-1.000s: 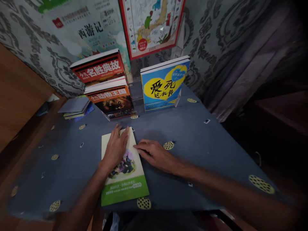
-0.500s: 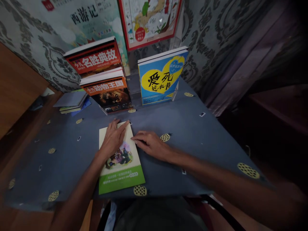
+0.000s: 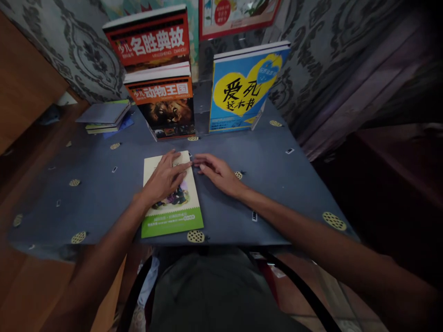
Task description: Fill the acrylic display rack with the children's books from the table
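Observation:
A cream book with a green lower band (image 3: 173,224) lies flat and closed on the table near its front edge. Across the upper part of its cover rests my left hand (image 3: 166,177), fingers spread, hiding much of the picture and the title. My right hand (image 3: 221,174) is just right of the book's upper right edge, its side toward the tablecloth. Its fingers are loosely bent and apart, with nothing visible in them. Whether its fingertips touch the book's edge I cannot tell.
Two red-and-orange books (image 3: 166,103) stand at the back, beside an upright blue book with a yellow heart (image 3: 238,92). A small stack of thin books (image 3: 105,115) lies at the back left. A blue cloth with pineapples (image 3: 97,193) covers the table.
The view has tilted down, so things sit higher in the picture. My right hand has slid up along the book's right edge toward its top corner. My left hand stays on the cover.

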{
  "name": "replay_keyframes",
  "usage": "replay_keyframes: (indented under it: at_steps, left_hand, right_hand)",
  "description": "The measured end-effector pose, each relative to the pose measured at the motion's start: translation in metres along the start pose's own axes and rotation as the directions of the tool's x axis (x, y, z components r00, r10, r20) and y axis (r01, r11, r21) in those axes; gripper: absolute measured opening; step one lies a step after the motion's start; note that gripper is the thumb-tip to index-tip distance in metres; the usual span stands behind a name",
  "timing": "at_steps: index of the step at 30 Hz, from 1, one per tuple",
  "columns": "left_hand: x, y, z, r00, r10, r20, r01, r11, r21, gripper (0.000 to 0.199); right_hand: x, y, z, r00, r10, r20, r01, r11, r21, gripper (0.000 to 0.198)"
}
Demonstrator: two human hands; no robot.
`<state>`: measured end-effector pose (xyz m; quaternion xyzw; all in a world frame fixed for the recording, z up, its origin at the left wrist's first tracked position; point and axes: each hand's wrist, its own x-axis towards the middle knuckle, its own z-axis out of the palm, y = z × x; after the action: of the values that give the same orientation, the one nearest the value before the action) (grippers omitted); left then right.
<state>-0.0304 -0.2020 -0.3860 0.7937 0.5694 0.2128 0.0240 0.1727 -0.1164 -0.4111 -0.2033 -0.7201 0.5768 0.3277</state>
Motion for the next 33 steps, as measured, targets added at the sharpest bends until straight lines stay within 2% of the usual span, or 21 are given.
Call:
replay_keyframes:
  at_steps: [11,15,20,25,29,33]
  left_hand:
    - [-0.038,0.034,-0.007,0.995,0.067,0.069,-0.064,0.997,-0.045,0.034]
    - [-0.052,0.051,-0.011,0.99,0.077,0.119,-0.074,0.997,-0.031,0.036]
    - [-0.071,0.071,-0.019,0.982,0.103,0.16,-0.098,0.994,-0.041,0.038]
    - [-0.082,0.079,-0.021,0.975,0.139,0.171,-0.13,0.99,-0.062,0.038]
    - [-0.085,0.079,-0.02,0.978,0.137,0.16,-0.127,0.99,-0.067,0.04]
    - [-0.086,0.08,-0.02,0.976,0.164,0.144,-0.155,0.985,-0.071,0.041]
  right_hand:
    - [-0.005,-0.007,0.002,0.993,-0.071,0.1,0.092,0.969,-0.23,0.037]
    - [-0.007,-0.007,0.003,0.988,-0.109,0.108,0.137,0.942,-0.307,0.033]
    - [-0.007,-0.007,0.003,0.99,-0.097,0.102,0.131,0.9,-0.417,0.032]
    - [-0.009,-0.007,0.004,0.985,-0.114,0.126,0.162,0.854,-0.495,0.033]
    - [-0.012,-0.005,0.006,0.956,-0.182,0.231,0.282,0.787,-0.549,0.039]
    - [-0.014,-0.005,0.007,0.906,-0.148,0.398,0.381,0.696,-0.609,0.056]
